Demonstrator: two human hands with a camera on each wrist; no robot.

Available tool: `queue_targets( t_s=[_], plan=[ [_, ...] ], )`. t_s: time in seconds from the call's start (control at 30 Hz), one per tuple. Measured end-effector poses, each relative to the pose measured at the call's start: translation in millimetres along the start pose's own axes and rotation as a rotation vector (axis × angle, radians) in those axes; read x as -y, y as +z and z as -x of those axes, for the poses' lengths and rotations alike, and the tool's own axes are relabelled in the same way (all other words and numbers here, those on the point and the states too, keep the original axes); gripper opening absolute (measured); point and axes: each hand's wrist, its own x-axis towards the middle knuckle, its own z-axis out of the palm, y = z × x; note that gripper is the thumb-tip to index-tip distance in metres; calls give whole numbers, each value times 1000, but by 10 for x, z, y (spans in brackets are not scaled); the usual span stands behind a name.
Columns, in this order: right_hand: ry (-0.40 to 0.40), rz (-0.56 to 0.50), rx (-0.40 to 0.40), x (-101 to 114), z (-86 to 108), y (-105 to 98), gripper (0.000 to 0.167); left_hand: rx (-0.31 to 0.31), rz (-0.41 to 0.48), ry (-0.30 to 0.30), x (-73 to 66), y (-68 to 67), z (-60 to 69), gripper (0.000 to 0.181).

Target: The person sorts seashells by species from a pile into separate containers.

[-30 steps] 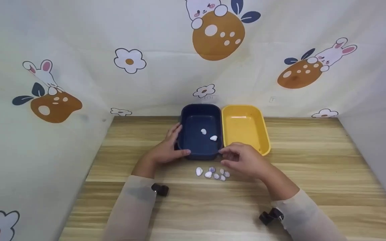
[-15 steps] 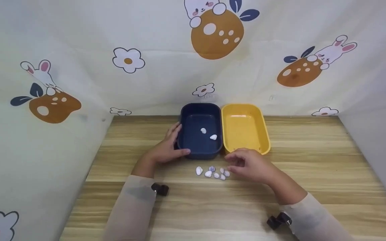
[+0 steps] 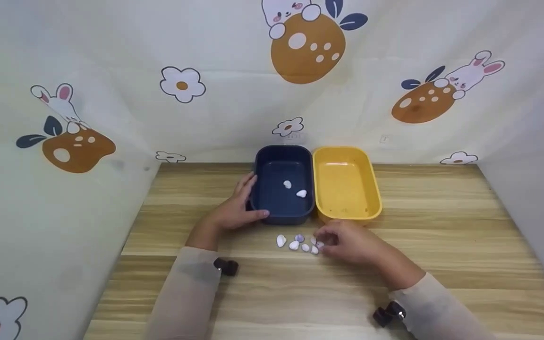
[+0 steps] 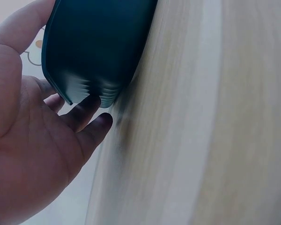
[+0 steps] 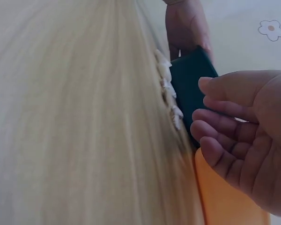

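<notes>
My left hand point(image 3: 235, 210) holds the near left corner of a dark blue plastic bin point(image 3: 285, 220), thumb over the near rim and fingers along the left wall. From the left wrist, the fingertips point(image 4: 102, 121) show against the bin's outer side. Two white seashells point(image 3: 301, 193) lie inside this bin. In front of it, several small white and purplish seashells point(image 3: 294, 245) are scattered on the table. My right hand point(image 3: 354, 243) hovers at the right end of these shells, fingers loosely bent. The right wrist view shows a gap between thumb and fingers, with nothing held.
A yellow bin point(image 3: 347, 189) stands against the right side of the blue one. Both bins are near the back edge of the wood-grain table point(image 3: 442, 226). A curtain point(image 3: 234, 113) printed with rabbits and flowers hangs behind.
My right hand has come down from the bins' near rims, first rightward, then toward the shells at the right end. My left hand stays on the blue bin.
</notes>
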Motion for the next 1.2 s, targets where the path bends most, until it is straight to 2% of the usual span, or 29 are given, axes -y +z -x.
queue_targets(
  t_s=[0.33, 0.63, 0.83, 1.2],
  plan=[
    [-25, 43, -6, -100, -24, 84, 20, -3, 4, -1, -14, 6, 8, 114],
    [-25, 54, -26, -103, -56, 126, 21, -2, 13, -2, 7, 0, 3, 115],
    [-38, 66, -40, -80, -69, 134, 15, -3, 20, -3, 12, 7, 0, 116],
    [-30, 54, -54, -87, -80, 150, 18, 7, 18, -8, -1, 3, 1, 117]
  ],
)
